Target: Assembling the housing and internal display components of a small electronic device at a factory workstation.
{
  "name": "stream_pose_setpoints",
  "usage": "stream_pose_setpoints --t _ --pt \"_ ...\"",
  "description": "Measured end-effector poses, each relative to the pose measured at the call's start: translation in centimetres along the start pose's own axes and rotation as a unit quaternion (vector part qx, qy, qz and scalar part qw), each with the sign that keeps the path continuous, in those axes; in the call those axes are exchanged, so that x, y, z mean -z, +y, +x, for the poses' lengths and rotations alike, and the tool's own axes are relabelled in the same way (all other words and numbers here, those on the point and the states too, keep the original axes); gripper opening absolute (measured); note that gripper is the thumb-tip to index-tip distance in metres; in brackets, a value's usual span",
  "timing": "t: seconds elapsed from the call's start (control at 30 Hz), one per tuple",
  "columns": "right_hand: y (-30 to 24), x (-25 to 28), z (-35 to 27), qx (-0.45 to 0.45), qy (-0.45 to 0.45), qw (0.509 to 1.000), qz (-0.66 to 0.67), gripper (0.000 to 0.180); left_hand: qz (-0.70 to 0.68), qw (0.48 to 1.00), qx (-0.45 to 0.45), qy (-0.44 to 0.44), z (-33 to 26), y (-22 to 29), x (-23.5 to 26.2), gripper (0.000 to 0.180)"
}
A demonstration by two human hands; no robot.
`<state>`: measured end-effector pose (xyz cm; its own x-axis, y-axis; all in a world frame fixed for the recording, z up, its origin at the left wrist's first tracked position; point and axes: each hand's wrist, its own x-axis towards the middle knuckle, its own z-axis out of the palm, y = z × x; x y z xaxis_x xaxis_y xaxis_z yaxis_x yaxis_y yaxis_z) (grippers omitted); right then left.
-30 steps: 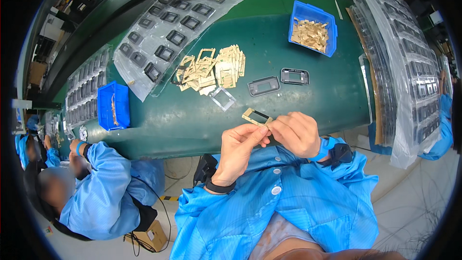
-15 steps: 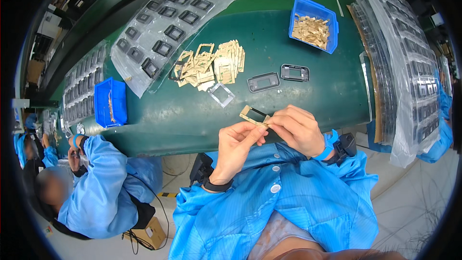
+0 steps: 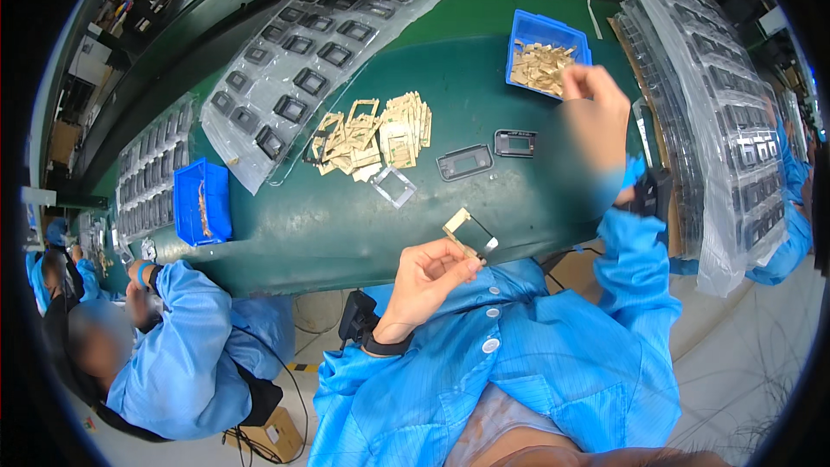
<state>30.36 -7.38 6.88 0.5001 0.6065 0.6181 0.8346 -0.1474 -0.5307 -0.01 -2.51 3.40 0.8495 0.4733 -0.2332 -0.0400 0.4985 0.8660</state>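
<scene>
Hidden or unclear: the right hand (image 3: pixel 596 117) is showing blurred, reaching over the near corner of the blue rectangular plastic bin (image 3: pixel 526 32) of small tan parts (image 3: pixel 538 65); its fingertips are bunching together at the bin's edge, but whether they are gripping a part cannot be told. The right-side stack of clear moulded trays under plastic film (image 3: pixel 709 121) is running out of the picture at the rim.

Left hand (image 3: pixel 430 275): thumb and forefinger are pinching the lower corner of a small rectangular gold-coloured metal frame with a dark window (image 3: pixel 469 234), holding it tilted above the near edge of the dark green table (image 3: pixel 328 225), just in front of the chest.

Lying on the table:
- a loose heap of flat gold-coloured frames (image 3: pixel 376 134), thin and stamped, some overlapping;
- one clear, glossy rectangular piece (image 3: pixel 394 186) just beside the heap;
- two dark grey rectangular plastic housings (image 3: pixel 488 152), side by side, between the heap and the bin;
- a clear blister tray with rows of dark inserts under wrinkled film (image 3: pixel 311 69), lying diagonally at the far left;
- a second blue plastic bin (image 3: pixel 201 201) at the left end.

A co-worker in a blue smock (image 3: pixel 186 355) is sitting at the left, face blurred.
</scene>
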Motion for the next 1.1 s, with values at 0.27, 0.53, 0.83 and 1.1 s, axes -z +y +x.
stream_pose_setpoints --t 0.27,0.53,0.83,1.1 --pt "3.1 0.8 0.5 0.113 -0.037 0.974 -0.192 0.024 -0.052 0.996 0.012 -0.073 0.4 0.3 1.2 0.012" --pt "-4.8 0.2 -5.6 -0.159 -0.357 0.817 0.423 0.022 -0.234 0.959 0.049 -0.152 1.0 0.0 1.9 0.010" --pt "-9.4 0.5 -8.7 0.120 -0.151 0.965 0.179 0.021 -0.340 0.938 0.036 -0.057 1.1 -0.4 1.3 0.012" --pt "-9.5 0.0 -9.2 0.144 -0.110 0.975 0.131 0.025 -0.241 0.971 -0.003 0.001 0.8 -0.6 0.5 0.014"
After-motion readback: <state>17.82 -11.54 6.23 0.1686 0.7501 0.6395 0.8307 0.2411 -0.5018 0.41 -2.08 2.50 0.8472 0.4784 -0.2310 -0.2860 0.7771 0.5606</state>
